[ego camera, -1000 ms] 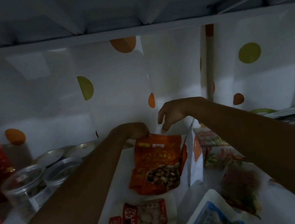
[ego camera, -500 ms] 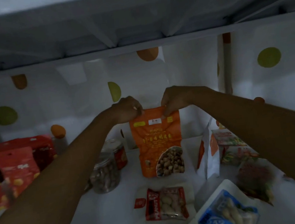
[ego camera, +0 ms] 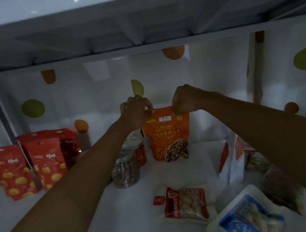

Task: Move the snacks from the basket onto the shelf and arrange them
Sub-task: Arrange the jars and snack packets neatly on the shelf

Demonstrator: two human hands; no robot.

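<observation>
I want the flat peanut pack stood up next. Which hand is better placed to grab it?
Right, probably. The peanut pack lies below the right hand, which pinches the orange pouch along with the left hand.

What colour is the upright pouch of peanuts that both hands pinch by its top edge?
Orange, on the upright peanut pouch, seen best in the head view.

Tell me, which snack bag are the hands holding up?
The orange peanut bag; both hands pinch its top corners. The other bags stand or lie untouched.
</observation>
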